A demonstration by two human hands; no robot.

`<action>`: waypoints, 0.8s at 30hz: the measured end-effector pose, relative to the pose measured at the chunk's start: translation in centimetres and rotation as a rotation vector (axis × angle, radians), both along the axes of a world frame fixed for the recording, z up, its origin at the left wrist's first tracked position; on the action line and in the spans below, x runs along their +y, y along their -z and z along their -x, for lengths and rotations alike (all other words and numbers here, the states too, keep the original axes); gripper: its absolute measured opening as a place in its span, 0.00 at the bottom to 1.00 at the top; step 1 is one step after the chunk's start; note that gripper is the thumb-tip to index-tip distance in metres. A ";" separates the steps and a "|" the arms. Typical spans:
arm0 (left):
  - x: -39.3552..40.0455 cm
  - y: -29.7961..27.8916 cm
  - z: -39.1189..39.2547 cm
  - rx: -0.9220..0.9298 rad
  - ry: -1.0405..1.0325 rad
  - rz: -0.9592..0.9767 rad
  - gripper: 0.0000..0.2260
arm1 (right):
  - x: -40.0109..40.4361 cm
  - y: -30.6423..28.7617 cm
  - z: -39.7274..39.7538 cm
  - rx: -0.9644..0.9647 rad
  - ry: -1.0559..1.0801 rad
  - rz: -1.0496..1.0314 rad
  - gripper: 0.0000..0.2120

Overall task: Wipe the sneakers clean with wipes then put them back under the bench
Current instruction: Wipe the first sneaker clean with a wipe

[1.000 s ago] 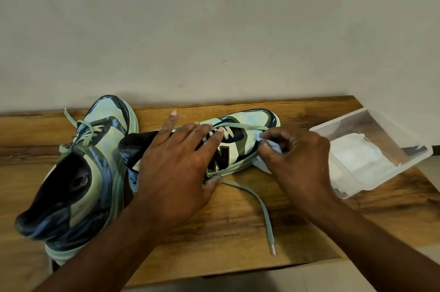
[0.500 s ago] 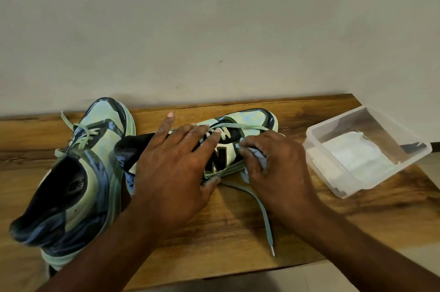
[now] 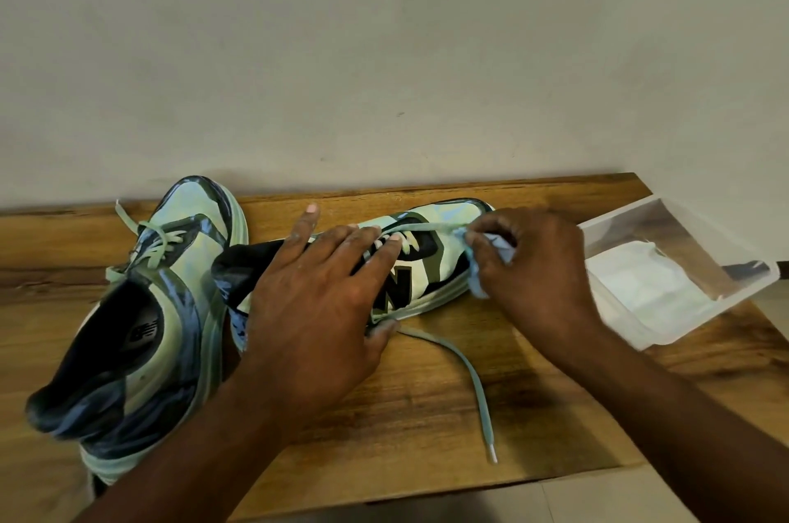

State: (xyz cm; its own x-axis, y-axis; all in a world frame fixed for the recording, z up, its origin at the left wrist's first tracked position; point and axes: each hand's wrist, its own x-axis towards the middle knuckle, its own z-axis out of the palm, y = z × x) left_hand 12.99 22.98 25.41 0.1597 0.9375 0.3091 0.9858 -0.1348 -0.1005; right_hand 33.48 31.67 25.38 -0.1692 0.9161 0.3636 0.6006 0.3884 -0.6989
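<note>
Two mint-green and dark blue sneakers lie on the wooden bench top (image 3: 427, 407). The right sneaker (image 3: 444, 262) lies on its side with its toe to the right and a black N showing. My left hand (image 3: 316, 300) presses flat on its middle, fingers straight across the laces. My right hand (image 3: 533, 270) pinches a crumpled pale blue wipe (image 3: 480, 266) against the sneaker's toe side. The left sneaker (image 3: 141, 317) stands upright beside my left hand, its toe toward the wall.
A clear plastic tub (image 3: 640, 326) with white wipes inside sits at the bench's right end, partly over the edge. A loose lace (image 3: 474, 381) trails toward the front edge. A plain wall rises behind the bench.
My right hand slid the wipe left along the sneaker's side, then back right toward the toe. My left hand stayed pressed on the sneaker.
</note>
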 end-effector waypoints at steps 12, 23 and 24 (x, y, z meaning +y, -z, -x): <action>-0.1 0.1 0.0 -0.006 0.008 -0.009 0.37 | 0.6 -0.4 -0.2 0.005 0.022 -0.008 0.04; -0.1 0.1 -0.1 -0.019 0.008 -0.019 0.37 | 0.7 -0.6 0.3 -0.027 -0.007 -0.019 0.04; -0.1 0.1 0.0 -0.018 0.008 -0.018 0.37 | -0.1 -0.5 1.0 -0.061 -0.048 -0.018 0.04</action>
